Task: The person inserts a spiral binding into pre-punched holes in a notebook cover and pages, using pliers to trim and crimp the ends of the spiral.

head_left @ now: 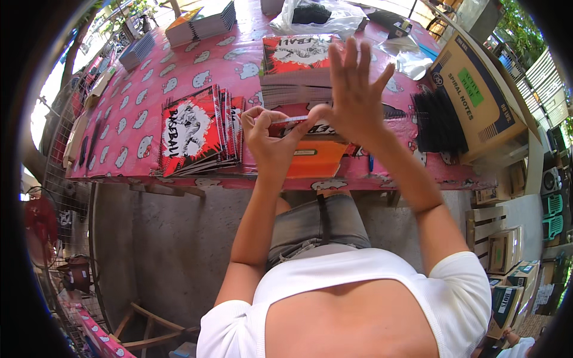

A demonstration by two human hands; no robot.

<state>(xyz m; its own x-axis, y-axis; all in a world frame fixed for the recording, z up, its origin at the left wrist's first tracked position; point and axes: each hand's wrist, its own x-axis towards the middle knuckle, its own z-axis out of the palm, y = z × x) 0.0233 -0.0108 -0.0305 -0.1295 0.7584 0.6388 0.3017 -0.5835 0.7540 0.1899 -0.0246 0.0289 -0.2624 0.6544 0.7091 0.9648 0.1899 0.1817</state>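
Note:
Directly in front of me my left hand (266, 128) is closed on the edge of a thin notebook (292, 119), which is tilted so that it shows almost edge-on. My right hand (357, 98) is raised at the notebook's right end with fingers spread wide. Its thumb is at the notebook's edge; whether it touches cannot be made out. Below both hands an orange-covered booklet (316, 160) lies at the table's near edge. To the left rests a fanned pile of red, white and black spiral notebooks (194, 128). Beyond my hands stands a taller stack of similar notebooks (296, 86).
A pink patterned cloth covers the table (128, 128). Black binding coils (439, 122) lean by a cardboard box (477, 95) at right. A blue pen (370, 163) lies near the front edge. At the back are a plastic bag (289, 22) and more notebook stacks (203, 27).

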